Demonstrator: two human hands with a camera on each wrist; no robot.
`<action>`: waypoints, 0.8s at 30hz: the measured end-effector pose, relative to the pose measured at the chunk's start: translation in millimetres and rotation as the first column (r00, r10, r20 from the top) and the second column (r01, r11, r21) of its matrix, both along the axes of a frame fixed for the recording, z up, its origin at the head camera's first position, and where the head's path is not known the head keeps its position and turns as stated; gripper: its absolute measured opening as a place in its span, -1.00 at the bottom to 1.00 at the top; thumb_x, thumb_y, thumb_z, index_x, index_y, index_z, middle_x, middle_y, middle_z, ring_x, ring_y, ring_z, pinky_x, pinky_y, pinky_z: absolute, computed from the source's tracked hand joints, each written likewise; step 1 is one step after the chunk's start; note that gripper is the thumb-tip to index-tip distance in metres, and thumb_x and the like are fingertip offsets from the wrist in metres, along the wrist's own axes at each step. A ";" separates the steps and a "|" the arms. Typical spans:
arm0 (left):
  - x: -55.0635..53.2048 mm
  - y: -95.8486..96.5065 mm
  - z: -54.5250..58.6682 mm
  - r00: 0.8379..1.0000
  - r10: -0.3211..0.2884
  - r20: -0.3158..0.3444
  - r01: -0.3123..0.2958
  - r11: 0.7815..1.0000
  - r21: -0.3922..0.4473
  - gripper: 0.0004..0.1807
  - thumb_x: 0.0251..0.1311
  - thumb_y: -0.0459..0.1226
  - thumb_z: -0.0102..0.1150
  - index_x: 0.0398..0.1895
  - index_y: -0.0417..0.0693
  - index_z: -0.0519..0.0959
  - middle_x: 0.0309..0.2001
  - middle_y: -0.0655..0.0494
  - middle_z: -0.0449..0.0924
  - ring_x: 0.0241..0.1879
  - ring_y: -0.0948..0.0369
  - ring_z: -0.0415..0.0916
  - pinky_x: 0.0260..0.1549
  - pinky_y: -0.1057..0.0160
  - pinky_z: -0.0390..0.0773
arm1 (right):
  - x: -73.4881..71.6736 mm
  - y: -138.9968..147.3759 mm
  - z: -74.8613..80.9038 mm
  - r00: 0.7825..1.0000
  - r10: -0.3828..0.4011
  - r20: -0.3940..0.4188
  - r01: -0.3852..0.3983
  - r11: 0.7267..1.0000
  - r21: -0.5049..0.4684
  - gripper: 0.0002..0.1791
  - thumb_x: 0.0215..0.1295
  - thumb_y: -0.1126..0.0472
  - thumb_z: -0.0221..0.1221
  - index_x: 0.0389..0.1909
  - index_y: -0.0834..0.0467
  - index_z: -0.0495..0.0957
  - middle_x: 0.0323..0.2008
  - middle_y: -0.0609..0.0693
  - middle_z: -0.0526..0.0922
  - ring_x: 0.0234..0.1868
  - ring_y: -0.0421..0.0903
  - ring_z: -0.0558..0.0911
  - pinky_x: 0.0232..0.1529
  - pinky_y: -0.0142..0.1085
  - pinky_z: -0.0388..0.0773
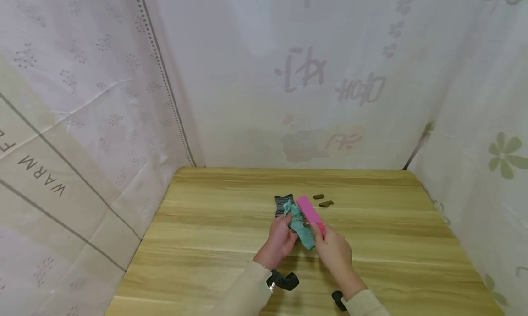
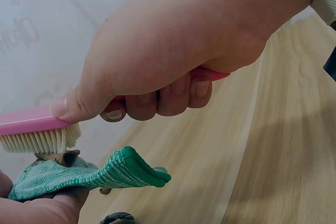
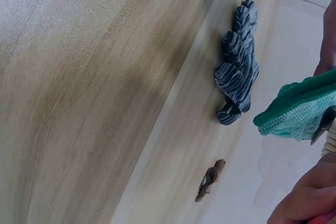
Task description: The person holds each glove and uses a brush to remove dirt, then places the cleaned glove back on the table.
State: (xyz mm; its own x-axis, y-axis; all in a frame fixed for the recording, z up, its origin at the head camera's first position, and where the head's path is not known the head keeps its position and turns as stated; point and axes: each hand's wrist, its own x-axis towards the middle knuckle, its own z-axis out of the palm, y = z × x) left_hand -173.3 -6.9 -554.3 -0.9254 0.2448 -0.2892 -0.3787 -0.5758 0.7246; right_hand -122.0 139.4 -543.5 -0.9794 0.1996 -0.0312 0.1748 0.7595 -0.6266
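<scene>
My left hand (image 1: 280,236) holds a green knitted glove (image 1: 304,235), its dark green cuff standing free in the left wrist view. A pink brush (image 1: 308,209) with pale bristles is gripped by its handle in my right hand (image 1: 335,248). The left wrist view shows the right thumb (image 2: 71,106) along the brush's back and the other fingers curled round the handle. Under the bristles (image 2: 39,140), a brown clump (image 2: 65,157) sits on top of the glove. Part of the left hand lies hidden beneath the glove.
A dark grey knitted glove (image 3: 239,66) lies on the wooden table (image 1: 206,215), just beyond the left hand. Two brown pieces (image 1: 326,204) lie to the right of the brush head. Printed cloth walls (image 1: 247,100) enclose the table's back and sides.
</scene>
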 end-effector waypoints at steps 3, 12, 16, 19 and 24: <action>0.0 1.4 0.3 1.000 -0.008 0.006 0.008 1.000 0.004 -0.52 0.65 -0.24 -0.38 0.45 -0.37 0.11 0.31 -0.18 0.40 0.36 0.04 0.37 0.41 0.01 0.35 | 1.6 0.9 -1.1 1.000 -0.008 -0.003 0.008 1.000 -0.010 -0.36 0.52 -0.35 -0.15 -0.52 0.10 0.36 -0.67 -0.04 0.32 -0.65 -0.10 0.33 -0.64 -0.27 0.17; -1.7 2.2 0.6 0.999 -0.039 -0.012 0.039 0.999 0.009 -0.50 0.66 -0.22 -0.42 0.46 -0.40 0.08 0.41 -0.28 0.30 0.43 -0.03 0.29 0.42 0.01 0.32 | 2.2 2.8 -5.2 0.999 -0.023 -0.028 0.022 0.999 -0.045 -0.36 0.53 -0.34 -0.16 -0.53 0.11 0.34 -0.67 -0.04 0.32 -0.65 -0.11 0.32 -0.64 -0.28 0.18; -2.6 0.8 0.3 0.999 -0.041 -0.020 0.041 0.999 -0.006 -0.52 0.66 -0.21 -0.42 0.43 -0.38 0.12 0.32 -0.20 0.38 0.34 0.05 0.41 0.41 0.03 0.35 | 1.7 1.3 -5.2 0.998 -0.038 -0.059 0.035 0.998 -0.055 -0.36 0.55 -0.33 -0.17 -0.53 0.11 0.33 -0.67 -0.05 0.31 -0.66 -0.12 0.31 -0.65 -0.29 0.18; -2.5 -0.1 0.4 0.999 -0.042 -0.015 0.042 0.999 -0.015 -0.54 0.66 -0.20 -0.40 0.39 -0.37 0.16 0.22 -0.11 0.46 0.23 0.14 0.49 0.36 0.04 0.41 | 2.4 -1.6 -3.9 0.997 -0.031 -0.073 0.027 0.998 -0.059 -0.37 0.55 -0.31 -0.16 -0.53 0.11 0.34 -0.67 -0.04 0.31 -0.65 -0.11 0.31 -0.64 -0.28 0.19; -1.1 -0.5 1.5 0.998 -0.057 -0.001 0.057 0.998 0.004 -0.55 0.65 -0.19 -0.38 0.37 -0.32 0.21 0.11 0.01 0.56 0.11 0.23 0.58 0.24 0.11 0.53 | 4.7 -6.7 -2.7 0.998 0.006 -0.059 -0.010 0.998 -0.062 -0.38 0.54 -0.31 -0.14 -0.49 0.12 0.39 -0.66 -0.04 0.33 -0.63 -0.10 0.34 -0.61 -0.27 0.20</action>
State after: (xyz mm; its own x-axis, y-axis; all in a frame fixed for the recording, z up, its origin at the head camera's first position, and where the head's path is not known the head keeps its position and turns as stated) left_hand -174.4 -7.4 -552.8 -0.9103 0.2980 -0.2874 -0.4103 -0.5566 0.7224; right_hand -117.4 132.7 -546.2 -0.9815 0.1911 0.0142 0.1303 0.7199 -0.6817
